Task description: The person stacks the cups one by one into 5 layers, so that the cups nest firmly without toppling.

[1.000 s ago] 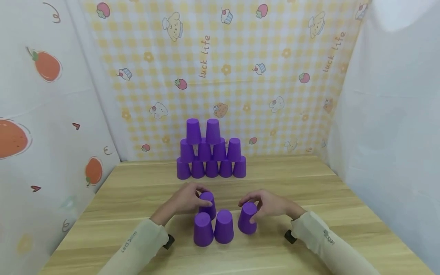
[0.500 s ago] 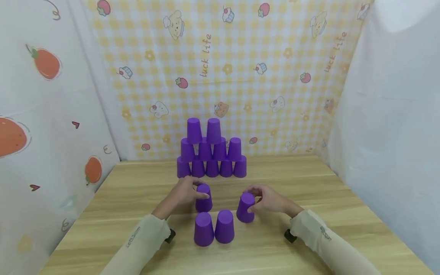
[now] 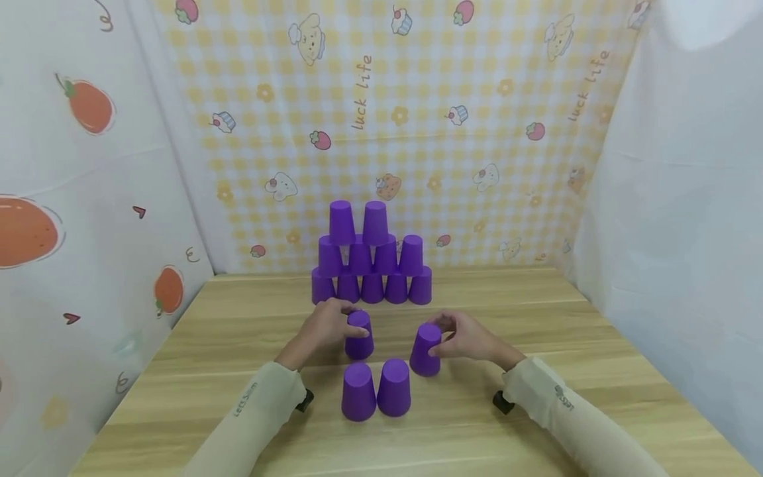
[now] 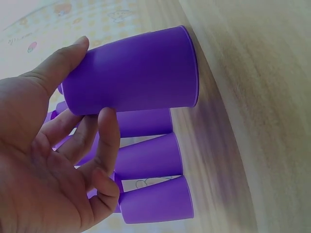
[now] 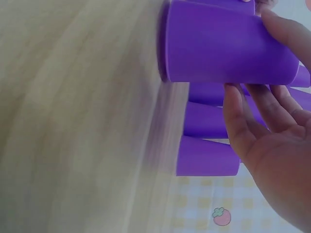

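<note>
My left hand (image 3: 324, 326) grips a purple cup (image 3: 359, 346), standing upside down, between thumb and fingers. Another upside-down purple cup (image 3: 424, 359), tilted slightly, is in the grip of my right hand (image 3: 467, 341), thumb on the near side. In the left wrist view, the thumb lies on one side of the held cup (image 4: 131, 73) and curled fingers on the other. The right wrist view has the other held cup (image 5: 223, 43) between thumb and fingers. Whether either rim touches the table cannot be told. Behind both hands rises a stack of purple cups (image 3: 372, 288).
Two upside-down purple cups, a left one (image 3: 358, 392) and a right one (image 3: 394, 388), stand side by side nearer me. The stack has three tiers, with two cups on top. A checked cloth (image 3: 453, 146) hangs behind the wooden table (image 3: 507, 424).
Both hands have carried their cups farther from me, toward the stack, and slightly left. The two near cups and the stack keep their places; the head view has shifted slightly.
</note>
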